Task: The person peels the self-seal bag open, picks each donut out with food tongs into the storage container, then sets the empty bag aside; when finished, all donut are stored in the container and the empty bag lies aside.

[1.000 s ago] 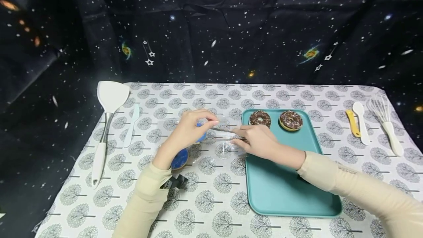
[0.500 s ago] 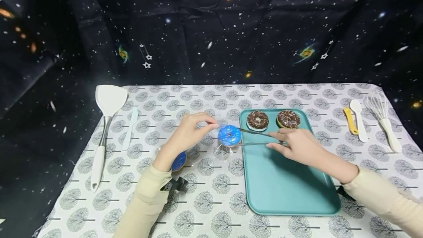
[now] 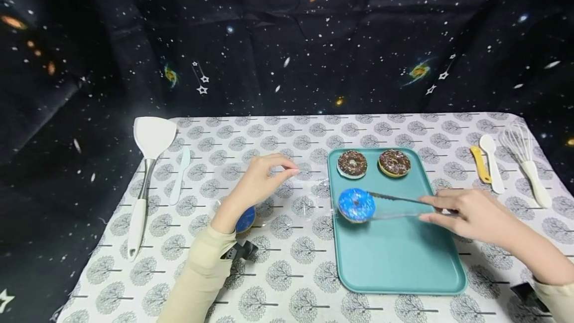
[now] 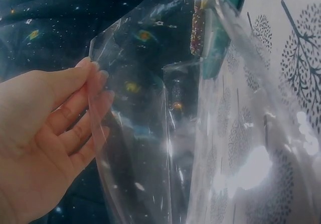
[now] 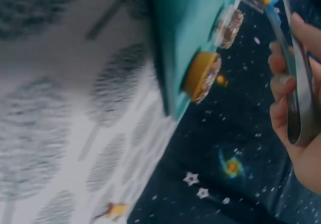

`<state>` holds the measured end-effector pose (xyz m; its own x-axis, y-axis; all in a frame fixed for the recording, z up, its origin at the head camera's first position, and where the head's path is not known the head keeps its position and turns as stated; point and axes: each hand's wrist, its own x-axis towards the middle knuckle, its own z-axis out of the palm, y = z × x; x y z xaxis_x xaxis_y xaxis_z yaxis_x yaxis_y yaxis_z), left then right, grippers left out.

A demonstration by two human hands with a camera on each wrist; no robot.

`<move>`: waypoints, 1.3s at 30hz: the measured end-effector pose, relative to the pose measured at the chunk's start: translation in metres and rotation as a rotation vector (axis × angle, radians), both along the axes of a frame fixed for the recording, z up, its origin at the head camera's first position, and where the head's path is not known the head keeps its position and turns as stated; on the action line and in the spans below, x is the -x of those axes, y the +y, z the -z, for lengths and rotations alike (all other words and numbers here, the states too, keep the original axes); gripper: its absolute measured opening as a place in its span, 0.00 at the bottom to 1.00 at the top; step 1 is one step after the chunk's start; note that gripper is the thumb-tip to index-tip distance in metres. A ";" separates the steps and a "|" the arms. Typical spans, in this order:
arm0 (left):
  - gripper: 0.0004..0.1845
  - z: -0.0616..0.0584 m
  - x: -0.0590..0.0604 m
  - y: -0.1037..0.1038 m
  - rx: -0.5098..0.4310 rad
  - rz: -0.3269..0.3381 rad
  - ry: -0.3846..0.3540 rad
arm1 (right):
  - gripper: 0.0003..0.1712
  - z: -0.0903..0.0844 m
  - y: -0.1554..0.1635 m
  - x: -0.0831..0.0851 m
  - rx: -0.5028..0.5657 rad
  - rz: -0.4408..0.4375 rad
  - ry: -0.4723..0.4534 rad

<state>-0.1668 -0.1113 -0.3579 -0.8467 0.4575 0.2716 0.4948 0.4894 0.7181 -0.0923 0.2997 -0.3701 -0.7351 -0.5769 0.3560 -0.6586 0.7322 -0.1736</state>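
Observation:
My left hand [image 3: 260, 181] pinches the edge of a clear plastic bag [image 4: 135, 148] between thumb and fingertips, left of the teal tray [image 3: 394, 263]. A second blue donut [image 3: 244, 220] lies partly hidden behind the left wrist; whether it is inside the bag I cannot tell. Metal tongs [image 5: 300, 83] are gripped in my right hand [image 3: 475, 213]. Their tips hold a blue-iced donut [image 3: 347, 207] above the left part of the tray. Two chocolate-iced donuts with sprinkles, one pale-based [image 3: 345, 167] and one yellow-based [image 3: 394, 171], sit at the tray's far end.
On the left of the tree-print cloth lie a white spatula [image 3: 154, 136] and a pale plastic knife [image 3: 180, 176]. On the right are a yellow-handled tool [image 3: 481, 164], a white spoon [image 3: 492, 163] and a whisk [image 3: 533, 183]. A dark starry curtain [image 3: 269, 39] hangs behind.
My right hand has drawn back to the right with the tongs, bringing the blue donut from the bag's mouth to above the tray. The left hand has stayed in place at the bag's edge.

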 end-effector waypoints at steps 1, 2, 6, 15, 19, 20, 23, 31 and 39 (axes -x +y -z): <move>0.06 0.001 0.000 0.001 0.003 0.000 -0.004 | 0.21 0.003 0.003 -0.003 0.011 -0.014 -0.018; 0.06 0.001 0.000 0.001 0.006 0.000 -0.008 | 0.20 0.007 0.006 -0.006 0.025 -0.030 -0.040; 0.06 0.001 -0.001 0.001 0.007 -0.001 -0.009 | 0.19 0.017 0.014 -0.016 0.059 -0.077 -0.138; 0.06 -0.001 -0.002 0.000 0.009 -0.001 0.002 | 0.22 0.027 0.025 -0.023 0.104 -0.141 -0.219; 0.06 0.000 -0.002 0.001 0.008 0.002 -0.004 | 0.24 0.030 0.027 -0.023 0.102 -0.162 -0.225; 0.05 0.001 -0.002 0.001 0.005 0.003 -0.007 | 0.25 0.030 0.028 -0.023 0.084 -0.161 -0.229; 0.06 0.001 -0.001 0.001 0.007 0.013 -0.009 | 0.26 0.025 0.030 -0.023 0.024 -0.151 -0.229; 0.06 0.000 0.001 0.000 0.023 0.030 -0.012 | 0.24 0.003 0.028 -0.009 0.066 -0.126 -0.200; 0.06 -0.001 -0.001 0.001 0.020 0.041 -0.006 | 0.21 0.001 -0.005 0.021 -0.043 -0.065 -0.101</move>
<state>-0.1657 -0.1107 -0.3570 -0.8285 0.4974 0.2570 0.5106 0.4829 0.7114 -0.1136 0.2947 -0.3714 -0.7263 -0.6378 0.2564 -0.6859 0.6964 -0.2110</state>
